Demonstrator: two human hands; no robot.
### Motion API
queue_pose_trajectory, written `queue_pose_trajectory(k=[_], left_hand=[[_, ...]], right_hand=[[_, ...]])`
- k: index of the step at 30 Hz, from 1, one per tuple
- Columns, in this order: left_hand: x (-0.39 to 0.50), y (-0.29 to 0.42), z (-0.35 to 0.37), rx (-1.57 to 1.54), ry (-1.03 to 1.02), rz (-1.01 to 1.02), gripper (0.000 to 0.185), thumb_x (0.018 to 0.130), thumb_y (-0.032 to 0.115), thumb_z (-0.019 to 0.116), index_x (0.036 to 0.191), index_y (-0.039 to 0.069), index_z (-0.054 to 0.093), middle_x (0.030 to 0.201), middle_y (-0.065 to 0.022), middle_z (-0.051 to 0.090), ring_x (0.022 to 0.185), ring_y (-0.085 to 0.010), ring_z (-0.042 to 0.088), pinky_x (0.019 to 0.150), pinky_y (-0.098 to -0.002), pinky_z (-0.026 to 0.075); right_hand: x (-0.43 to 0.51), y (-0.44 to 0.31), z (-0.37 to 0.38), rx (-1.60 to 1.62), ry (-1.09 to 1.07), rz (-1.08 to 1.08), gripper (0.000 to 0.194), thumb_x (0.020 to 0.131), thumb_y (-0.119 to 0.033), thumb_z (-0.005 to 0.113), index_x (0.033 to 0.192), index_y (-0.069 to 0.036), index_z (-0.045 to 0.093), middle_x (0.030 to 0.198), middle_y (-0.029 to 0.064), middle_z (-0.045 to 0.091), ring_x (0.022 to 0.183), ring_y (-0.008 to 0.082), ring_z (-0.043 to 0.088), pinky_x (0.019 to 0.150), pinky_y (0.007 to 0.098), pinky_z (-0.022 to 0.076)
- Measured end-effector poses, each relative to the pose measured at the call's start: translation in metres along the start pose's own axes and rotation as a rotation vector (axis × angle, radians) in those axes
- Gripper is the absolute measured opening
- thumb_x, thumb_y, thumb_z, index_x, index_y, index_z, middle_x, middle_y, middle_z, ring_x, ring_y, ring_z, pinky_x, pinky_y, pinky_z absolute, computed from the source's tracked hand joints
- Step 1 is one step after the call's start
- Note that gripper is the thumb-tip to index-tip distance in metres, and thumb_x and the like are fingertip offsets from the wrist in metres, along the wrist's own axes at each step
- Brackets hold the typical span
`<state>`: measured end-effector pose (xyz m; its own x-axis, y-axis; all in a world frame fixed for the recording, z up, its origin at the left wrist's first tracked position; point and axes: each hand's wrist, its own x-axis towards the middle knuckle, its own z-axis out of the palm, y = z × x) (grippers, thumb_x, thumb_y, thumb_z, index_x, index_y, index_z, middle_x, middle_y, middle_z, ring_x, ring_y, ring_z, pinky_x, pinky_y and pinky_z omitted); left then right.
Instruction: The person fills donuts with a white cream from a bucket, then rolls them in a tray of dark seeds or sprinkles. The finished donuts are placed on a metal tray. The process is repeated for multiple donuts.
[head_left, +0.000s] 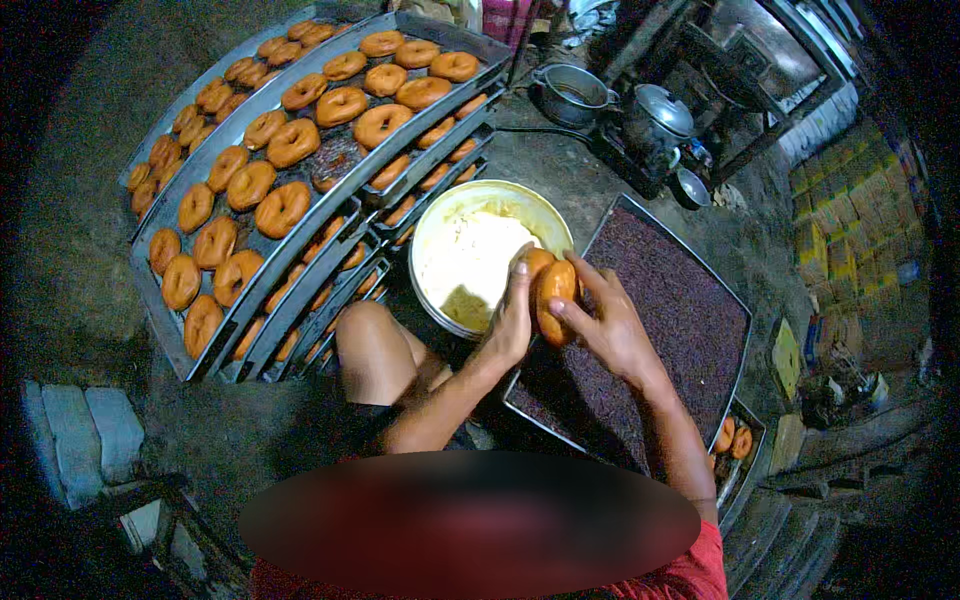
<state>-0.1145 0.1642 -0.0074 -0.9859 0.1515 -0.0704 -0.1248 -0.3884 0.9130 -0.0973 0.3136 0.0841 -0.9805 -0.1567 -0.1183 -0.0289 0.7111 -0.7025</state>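
Observation:
Between my two hands is a pair of brown ring doughnuts, or perhaps two halves of one, pressed side by side. The nearer piece (559, 294) is pinched by the thumb and fingers of my right hand (619, 330). My left hand (513, 319) is flat against the other piece (538, 264), which is partly hidden. Just beyond the left hand stands a round bucket (555, 204) holding a bright white cream or icing, its inner wall smeared. Below and right of my hands lies a large metal tray (667, 292) spread with dark brown sprinkles.
Stacked metal trays (161, 330) of doughnuts (283, 210) rise at the left. At the back are an open metal pot (574, 94), a lidded pot (664, 112) and a small pan (691, 187). Another tray (754, 435) with doughnuts (741, 442) sits at the right, partly behind my arm.

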Motion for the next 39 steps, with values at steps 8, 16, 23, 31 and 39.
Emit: queue_pose_trajectory(k=[8,16,23,31,39], left_hand=[[0.022,0.026,-0.128,-0.287,0.379,0.09,0.052,0.1,0.034,0.047,0.143,0.006,0.04,0.138,-0.0114,0.049,0.132,-0.0247,0.046,0.111,-0.0433,0.038],[0.017,0.053,-0.162,0.286,0.353,0.183,0.058,0.09,0.008,0.063,0.143,0.005,0.04,0.132,-0.0127,0.051,0.118,-0.0258,0.055,0.1,-0.0362,0.046],[0.075,-0.029,-0.123,1.371,-0.07,0.221,0.059,0.073,0.025,0.079,0.123,0.001,0.057,0.117,-0.0226,0.056,0.107,-0.0414,0.053,0.091,-0.05,0.049],[0.098,-0.083,-0.091,1.554,-0.413,0.067,0.049,0.075,0.021,0.079,0.12,0.008,0.064,0.127,-0.0209,0.056,0.118,-0.0404,0.056,0.096,-0.0505,0.049],[0.014,0.004,-0.018,-0.424,-0.524,-0.244,0.059,0.097,0.017,0.06,0.148,0.004,0.035,0.139,-0.0121,0.052,0.13,-0.0261,0.051,0.11,-0.0428,0.041]], right_hand=[[0.175,0.036,0.149,-0.426,-0.161,-0.097,0.068,0.073,-0.028,0.076,0.132,-0.009,0.048,0.117,0.0325,0.054,0.107,0.0496,0.058,0.085,0.052,0.055],[0.177,0.044,0.227,-0.588,-0.312,-0.267,0.047,0.084,-0.017,0.065,0.129,-0.013,0.052,0.126,0.0287,0.048,0.11,0.0486,0.056,0.083,0.053,0.0563],[0.137,0.046,0.071,0.642,0.229,0.032,0.051,0.086,-0.021,0.074,0.129,-0.009,0.048,0.107,0.0146,0.06,0.096,0.0253,0.063,0.07,0.0387,0.0558],[-0.01,0.06,-0.011,0.835,0.383,0.046,0.054,0.09,-0.01,0.067,0.14,-0.008,0.048,0.125,0.0082,0.057,0.104,0.0167,0.06,0.073,0.0266,0.0518],[-0.064,0.04,0.024,0.013,0.567,-0.357,0.061,0.076,-0.01,0.074,0.134,-0.006,0.057,0.137,0.0167,0.055,0.125,0.0327,0.054,0.106,0.0445,0.0448]])
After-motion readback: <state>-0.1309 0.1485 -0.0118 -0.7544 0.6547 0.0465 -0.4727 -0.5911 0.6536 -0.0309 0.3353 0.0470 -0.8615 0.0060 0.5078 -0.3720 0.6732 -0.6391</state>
